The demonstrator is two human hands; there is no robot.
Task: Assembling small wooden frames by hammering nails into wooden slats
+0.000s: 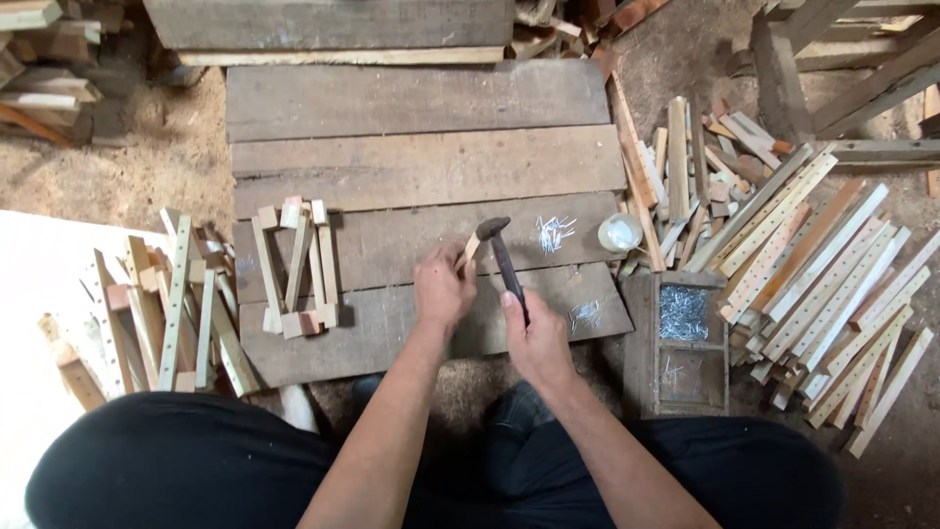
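Note:
My left hand (443,289) pinches a small pale wooden piece (470,250) and holds it against the plank work surface (421,167). My right hand (534,338) grips the dark handle of a hammer (501,257), whose head hovers just above the top of the wooden piece. Two small heaps of loose nails lie on the planks, one (554,232) beyond the hammer and one (586,313) to the right of my right hand.
A small assembled wooden frame (297,266) lies on the planks to the left. Perforated slats are piled at left (166,313) and right (832,284). A wooden box with nails (683,338) and a round white container (619,233) sit at right. Sawdust covers the ground.

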